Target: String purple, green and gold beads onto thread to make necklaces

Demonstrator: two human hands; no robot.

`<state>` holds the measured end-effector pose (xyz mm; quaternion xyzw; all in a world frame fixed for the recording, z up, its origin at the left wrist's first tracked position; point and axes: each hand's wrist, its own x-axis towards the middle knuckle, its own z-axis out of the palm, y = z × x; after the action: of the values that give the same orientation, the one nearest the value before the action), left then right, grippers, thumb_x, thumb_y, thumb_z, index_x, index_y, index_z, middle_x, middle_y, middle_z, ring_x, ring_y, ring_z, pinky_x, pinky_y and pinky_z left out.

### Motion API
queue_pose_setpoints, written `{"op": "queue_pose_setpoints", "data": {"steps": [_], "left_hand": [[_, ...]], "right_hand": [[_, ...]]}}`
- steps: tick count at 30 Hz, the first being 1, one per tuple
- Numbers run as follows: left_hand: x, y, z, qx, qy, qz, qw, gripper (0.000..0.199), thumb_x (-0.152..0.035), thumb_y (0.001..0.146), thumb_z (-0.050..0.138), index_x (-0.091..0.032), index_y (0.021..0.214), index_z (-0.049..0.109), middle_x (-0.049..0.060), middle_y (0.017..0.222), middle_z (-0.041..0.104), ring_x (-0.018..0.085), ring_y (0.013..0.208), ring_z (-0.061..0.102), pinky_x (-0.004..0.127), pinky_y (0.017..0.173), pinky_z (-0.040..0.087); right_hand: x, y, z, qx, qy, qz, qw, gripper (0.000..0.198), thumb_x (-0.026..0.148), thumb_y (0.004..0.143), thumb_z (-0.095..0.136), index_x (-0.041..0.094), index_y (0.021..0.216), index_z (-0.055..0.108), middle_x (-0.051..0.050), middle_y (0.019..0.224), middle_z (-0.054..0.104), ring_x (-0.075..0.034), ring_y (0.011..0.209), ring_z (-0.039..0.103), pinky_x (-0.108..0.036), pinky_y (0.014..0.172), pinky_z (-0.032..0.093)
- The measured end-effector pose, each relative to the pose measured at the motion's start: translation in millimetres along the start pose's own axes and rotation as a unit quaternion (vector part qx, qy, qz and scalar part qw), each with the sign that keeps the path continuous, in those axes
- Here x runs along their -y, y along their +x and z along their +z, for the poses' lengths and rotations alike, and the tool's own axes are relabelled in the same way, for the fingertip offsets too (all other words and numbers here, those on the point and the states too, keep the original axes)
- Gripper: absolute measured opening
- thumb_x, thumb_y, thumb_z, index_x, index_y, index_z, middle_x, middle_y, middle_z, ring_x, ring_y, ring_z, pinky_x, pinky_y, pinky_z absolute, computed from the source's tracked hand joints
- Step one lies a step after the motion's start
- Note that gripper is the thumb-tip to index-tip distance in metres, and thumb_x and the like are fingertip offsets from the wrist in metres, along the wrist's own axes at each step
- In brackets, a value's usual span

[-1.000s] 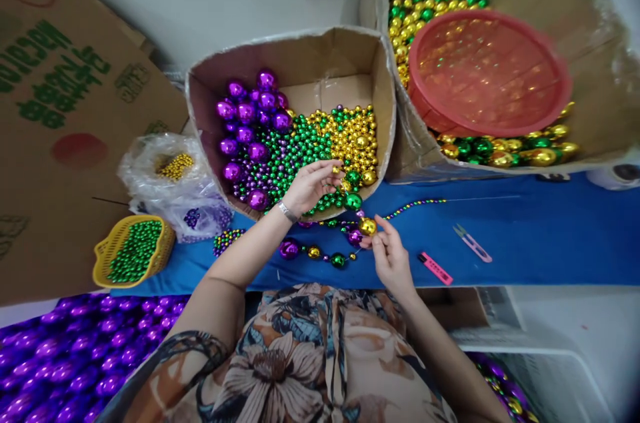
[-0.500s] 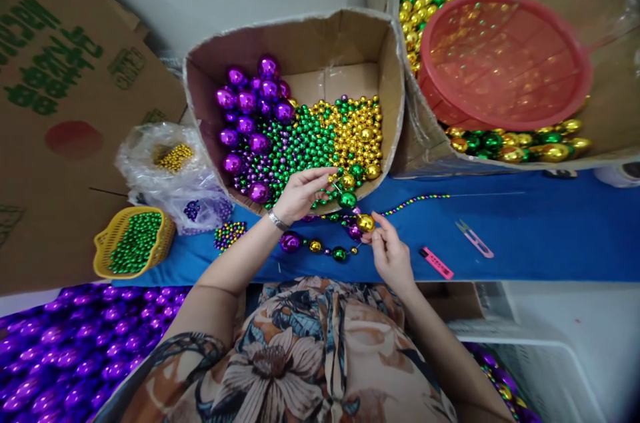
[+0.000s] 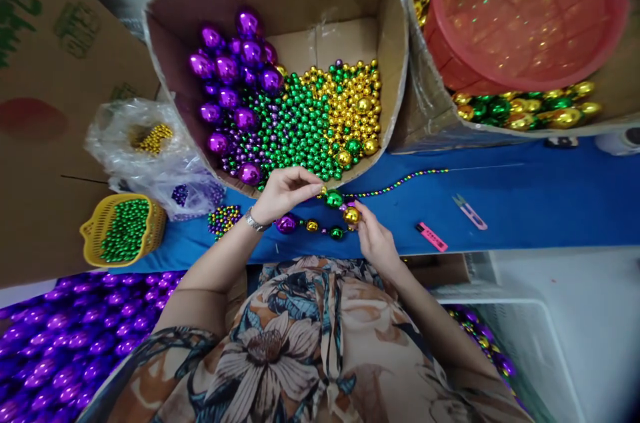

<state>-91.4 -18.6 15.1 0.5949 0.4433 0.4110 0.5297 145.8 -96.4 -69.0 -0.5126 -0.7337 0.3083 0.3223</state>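
Observation:
My left hand [image 3: 287,195], with a metal bracelet at the wrist, is closed in a pinch on a small gold bead [image 3: 323,191] just below the box's front edge. Beside it on the same strand is a larger green bead [image 3: 335,198]. My right hand [image 3: 375,240] pinches a big gold bead [image 3: 351,215] of that strand. Between and below the hands, the rest of the bead string hangs or lies over the blue cloth, with a purple bead [image 3: 286,223], a gold bead [image 3: 313,226] and a green bead [image 3: 337,233].
A cardboard box [image 3: 400,70] of purple, green and gold beads stands ahead. Right of it, another box holds a red basket [image 3: 440,30]. A yellow basket [image 3: 93,246] of green beads stands left. Pink snips [image 3: 470,213], a pink cutter [image 3: 431,236] and a thin bead strand [image 3: 400,182] lie on the cloth.
The view has tilted and come closer to the boxes. My left hand has moved down from over the beads to the box's front edge, nearer my right hand. Both keep their pinch.

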Motion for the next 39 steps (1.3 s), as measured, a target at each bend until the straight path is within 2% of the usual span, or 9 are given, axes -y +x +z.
{"op": "queue_pose_setpoints", "data": {"steps": [4,9,16,22,26,29,32,36,39], "left_hand": [[10,-11,8,0.000,0.058,0.054,0.997,0.019,-0.033,0.083,0.071,-0.015,0.084,0.068,0.007,0.088,0.075,0.014,0.080,0.070,0.025,0.071,0.058],[-3,-16,11,-0.014,0.139,0.130,0.982,0.016,-0.030,0.090,0.061,-0.014,0.088,0.064,0.008,0.094,0.074,0.013,0.086,0.070,0.023,0.075,0.056],[-41,-8,18,-0.004,0.174,0.198,0.965,0.013,-0.028,0.093,0.059,-0.016,0.095,0.063,0.005,0.088,0.074,0.009,0.076,0.069,0.020,0.067,0.055],[-49,4,25,-0.047,0.107,0.208,0.971,0.015,-0.030,0.092,0.060,-0.016,0.092,0.060,0.003,0.084,0.071,0.008,0.070,0.067,0.020,0.061,0.054],[-27,5,37,-0.078,-0.038,0.172,0.981,0.018,-0.033,0.097,0.051,-0.019,0.106,0.056,0.004,0.096,0.070,0.009,0.078,0.069,0.021,0.064,0.056],[2,0,53,-0.012,-0.064,0.146,0.987,0.035,-0.042,0.096,0.050,-0.021,0.124,0.049,0.010,0.117,0.065,0.016,0.101,0.067,0.029,0.078,0.059],[32,-5,68,0.076,0.030,0.127,0.988,0.059,-0.053,0.087,0.060,-0.022,0.133,0.044,0.015,0.131,0.057,0.025,0.119,0.060,0.041,0.096,0.054],[67,-12,87,0.054,0.230,0.097,0.967,0.091,-0.056,0.076,0.071,-0.016,0.146,0.029,0.021,0.144,0.044,0.034,0.135,0.044,0.052,0.111,0.040],[83,-16,97,0.093,0.356,0.055,0.928,0.094,-0.048,0.080,0.069,-0.009,0.150,0.018,0.025,0.144,0.042,0.035,0.135,0.043,0.050,0.107,0.043]], "right_hand": [[-10,-1,16,0.021,-0.047,-0.016,0.999,0.049,0.017,0.097,0.030,0.018,0.145,0.040,-0.011,0.129,0.063,-0.019,0.114,0.064,-0.033,0.097,0.054],[-5,5,6,0.038,-0.124,-0.029,0.991,0.046,0.017,0.095,0.038,0.022,0.140,0.048,-0.010,0.122,0.066,-0.020,0.103,0.068,-0.032,0.086,0.057],[38,39,-25,-0.034,-0.002,-0.105,0.994,0.033,0.021,0.098,0.045,0.022,0.129,0.056,-0.008,0.116,0.068,-0.016,0.106,0.065,-0.030,0.094,0.052],[32,44,-15,0.011,0.069,-0.073,0.995,0.024,0.026,0.099,0.044,0.021,0.111,0.064,-0.002,0.092,0.072,-0.010,0.067,0.066,-0.022,0.063,0.054],[32,41,-29,0.009,0.095,-0.019,0.995,0.024,0.030,0.098,0.046,0.020,0.106,0.066,0.000,0.081,0.069,-0.007,0.056,0.061,-0.020,0.054,0.049],[43,44,-49,-0.007,0.153,0.027,0.988,0.025,0.034,0.098,0.047,0.021,0.108,0.065,0.002,0.077,0.066,-0.005,0.052,0.057,-0.018,0.052,0.047],[56,47,-68,-0.011,0.204,0.037,0.978,0.024,0.036,0.098,0.048,0.022,0.108,0.065,0.003,0.077,0.065,-0.006,0.054,0.058,-0.019,0.054,0.049],[70,47,-85,-0.076,0.234,0.012,0.969,0.022,0.037,0.096,0.051,0.022,0.104,0.066,0.004,0.068,0.061,-0.008,0.061,0.060,-0.022,0.061,0.052],[77,48,-93,-0.151,0.243,-0.014,0.958,0.022,0.038,0.095,0.054,0.021,0.100,0.067,0.004,0.064,0.058,-0.009,0.059,0.059,-0.025,0.061,0.052]]}}
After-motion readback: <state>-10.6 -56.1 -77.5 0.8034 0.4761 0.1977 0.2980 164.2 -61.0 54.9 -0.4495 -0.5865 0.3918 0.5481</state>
